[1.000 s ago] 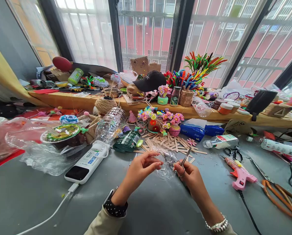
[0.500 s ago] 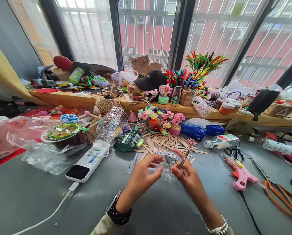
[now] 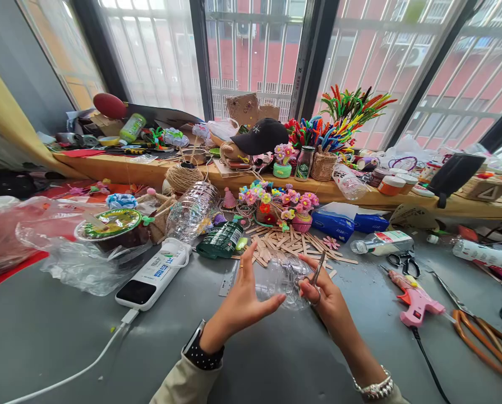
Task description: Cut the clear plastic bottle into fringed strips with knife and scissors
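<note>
A clear plastic bottle [image 3: 281, 278], with ridged sides, lies on the table between my hands. To its left, my left hand [image 3: 244, 297] is open, thumb and fingers spread wide; whether a fingertip touches the plastic I cannot tell. A small pair of metal scissors [image 3: 317, 273] is in my right hand [image 3: 327, 300], closed around its handles, blades pointing up and away. The fingers of that hand also rest by the bottle's right end. Behind the bottle are scattered wooden craft sticks [image 3: 293, 242]. A clear ruler [image 3: 228, 279] is partly hidden by my left hand.
On the right lie a pink glue gun [image 3: 417, 300], large brown-handled scissors [image 3: 478, 331], black-handled scissors [image 3: 404, 264] and a labelled bottle [image 3: 383, 243]. A white charging device [image 3: 153, 278] with its cable and a lidded bowl [image 3: 110, 230] are on the left. Crochet flowers [image 3: 271, 205] stand behind.
My left hand has spread its fingers wide, the index rising and the thumb moving apart. More of the bottle shows between my hands. My right hand keeps the small scissors.
</note>
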Motion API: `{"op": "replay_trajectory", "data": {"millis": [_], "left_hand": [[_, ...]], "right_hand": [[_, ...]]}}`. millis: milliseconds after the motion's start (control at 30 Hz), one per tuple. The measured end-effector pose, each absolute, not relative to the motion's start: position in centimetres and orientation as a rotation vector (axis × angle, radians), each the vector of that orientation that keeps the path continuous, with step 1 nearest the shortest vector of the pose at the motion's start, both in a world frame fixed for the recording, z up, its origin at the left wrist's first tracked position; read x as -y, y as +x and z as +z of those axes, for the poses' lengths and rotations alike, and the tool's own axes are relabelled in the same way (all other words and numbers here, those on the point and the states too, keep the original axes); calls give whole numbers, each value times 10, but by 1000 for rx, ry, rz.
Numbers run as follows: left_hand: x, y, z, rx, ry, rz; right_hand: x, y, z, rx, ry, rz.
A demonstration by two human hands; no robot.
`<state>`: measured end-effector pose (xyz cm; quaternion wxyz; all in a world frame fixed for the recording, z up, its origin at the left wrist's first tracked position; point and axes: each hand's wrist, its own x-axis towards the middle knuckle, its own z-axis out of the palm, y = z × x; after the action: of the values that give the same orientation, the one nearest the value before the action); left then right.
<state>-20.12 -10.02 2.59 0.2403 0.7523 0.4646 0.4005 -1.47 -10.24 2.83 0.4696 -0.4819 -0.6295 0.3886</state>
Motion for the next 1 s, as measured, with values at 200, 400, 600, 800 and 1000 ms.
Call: {"op": "replay_trajectory", "data": {"millis": [200,400,600,800,1000], "left_hand": [[97,-200,27,-1297,2014,1021],[100,-196,29,-1364,1958,1088],[100,-192,26,-1400,1946,1195],[95,-194,20,-1515,1883,1312],[95,-196,21,-1566,1862,1372]], "right_hand": [[103,-16,29,1568,-1153,989],[104,-16,31,1600,-1190,982],[106,-14,33,1594,-1190,876],[111,-11,35,1732,-1135,847],[114,-24,31,2034,-852,1272]]}}
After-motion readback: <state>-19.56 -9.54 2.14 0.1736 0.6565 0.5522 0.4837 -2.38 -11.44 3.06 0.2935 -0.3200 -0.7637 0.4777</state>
